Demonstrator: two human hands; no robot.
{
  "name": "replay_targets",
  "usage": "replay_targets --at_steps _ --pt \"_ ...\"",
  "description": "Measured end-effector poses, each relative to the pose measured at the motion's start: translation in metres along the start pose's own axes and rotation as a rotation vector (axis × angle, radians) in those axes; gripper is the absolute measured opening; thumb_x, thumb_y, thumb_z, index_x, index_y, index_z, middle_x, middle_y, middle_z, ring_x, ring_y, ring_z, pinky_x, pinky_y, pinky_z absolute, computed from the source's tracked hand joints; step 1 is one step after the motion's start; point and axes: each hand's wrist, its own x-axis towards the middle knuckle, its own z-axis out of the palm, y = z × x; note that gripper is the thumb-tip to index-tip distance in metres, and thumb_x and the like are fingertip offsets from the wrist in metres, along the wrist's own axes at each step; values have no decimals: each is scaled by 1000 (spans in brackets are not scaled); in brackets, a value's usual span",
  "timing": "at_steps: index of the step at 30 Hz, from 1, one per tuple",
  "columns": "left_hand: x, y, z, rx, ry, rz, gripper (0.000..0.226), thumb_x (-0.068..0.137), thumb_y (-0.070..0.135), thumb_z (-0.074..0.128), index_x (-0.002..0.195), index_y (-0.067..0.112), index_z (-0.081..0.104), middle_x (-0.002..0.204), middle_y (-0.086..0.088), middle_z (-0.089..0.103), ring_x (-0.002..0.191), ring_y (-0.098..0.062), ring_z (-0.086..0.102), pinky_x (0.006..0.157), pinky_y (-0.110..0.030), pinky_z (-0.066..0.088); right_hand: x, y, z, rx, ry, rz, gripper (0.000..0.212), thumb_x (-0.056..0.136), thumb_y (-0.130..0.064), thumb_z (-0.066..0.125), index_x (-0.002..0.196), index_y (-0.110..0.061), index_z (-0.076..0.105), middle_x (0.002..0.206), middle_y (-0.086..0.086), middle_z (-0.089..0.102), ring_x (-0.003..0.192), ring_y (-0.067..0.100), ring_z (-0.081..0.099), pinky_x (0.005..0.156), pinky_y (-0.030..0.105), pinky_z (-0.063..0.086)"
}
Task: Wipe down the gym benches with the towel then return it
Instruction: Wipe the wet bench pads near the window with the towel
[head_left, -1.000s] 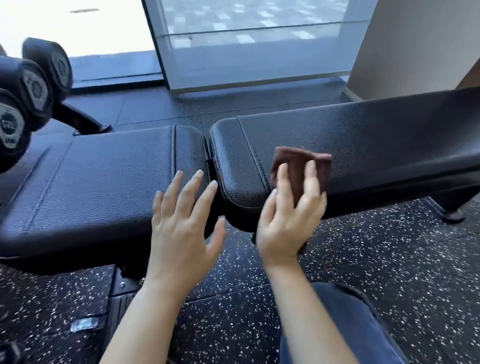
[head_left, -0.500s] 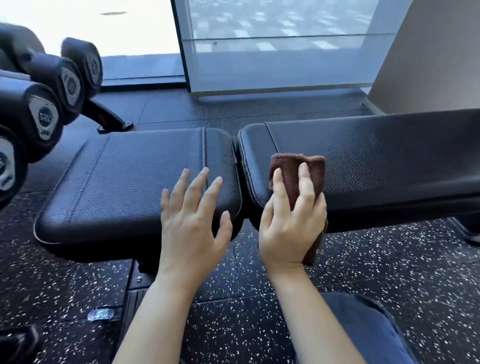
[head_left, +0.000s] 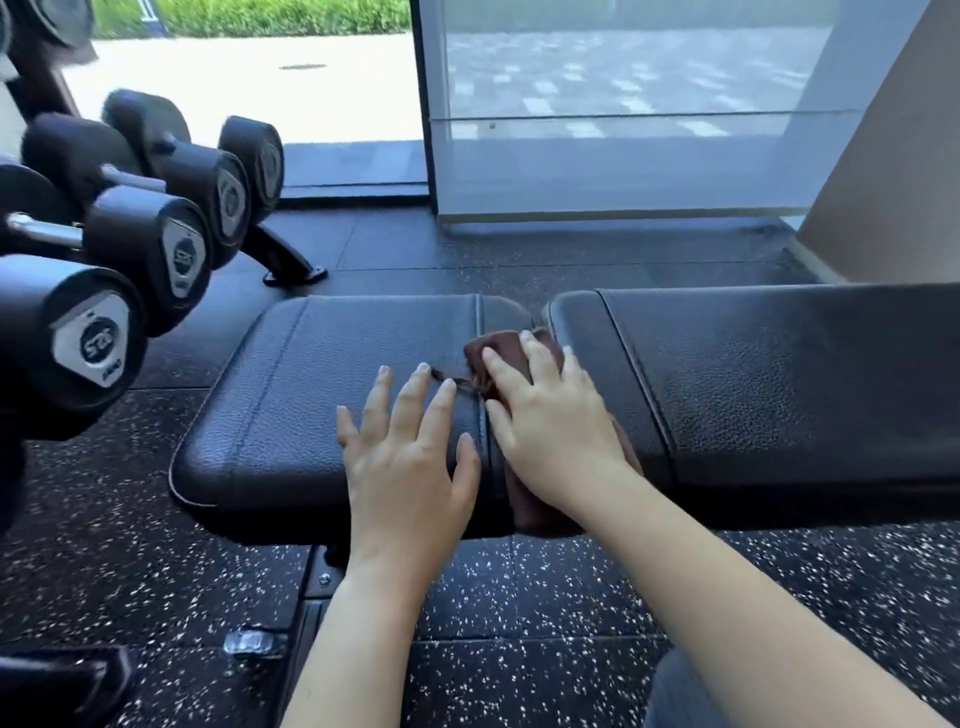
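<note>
— Where's the towel (head_left: 496, 347)?
— Under the right grip (head_left: 550, 415), fingers flat, pressing it across the gap in the surface (head_left: 311, 389). Its length runs near-to-far, spilling over the near edge.
— Left grip (head_left: 410, 457)?
— Spread flat, empty, just left of the towel.

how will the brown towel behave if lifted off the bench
The brown cloth towel is probably floppy: it bunches under the right hand and drapes over the black padded bench's front edge. Likely light, being thin folded fabric.
</note>
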Motion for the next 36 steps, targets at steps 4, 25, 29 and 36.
replay_targets --at_steps 4,25,29,36 --pt "10 -9 3 18 -54 -57 46 80 25 58 123 9 59 132 -12 54 129 -39 39 102 -65 19 38 8 6 48 -6 20 49 95 -34 38 143 -29 28 152 12 19 131 43 25 106 50 26" --pt "52 -56 -16 117 -483 144 65 80 46 25 134 18 49 141 -8 44 128 -26 39 102 -42 25 116 6 8 121 -66 203 44 95 -26 40 139 -29 37 150 10 24 122 40 35 105 44 30" --pt "50 -54 -16 74 -466 87 69 78 48 23 134 17 49 144 -8 41 131 -24 35 105 -44 25 81 -1 2 125 -62 139 45 94 -26 45 138 -28 39 150 10 23 123 39 34 105 44 30" --pt "51 -50 -14 42 -380 29 62 75 44 36 122 12 60 134 -10 52 123 -27 47 100 -47 36 42 -10 3 123 17 -64 42 93 -25 47 135 -26 46 147 12 32 121 40 36 102 48 35"
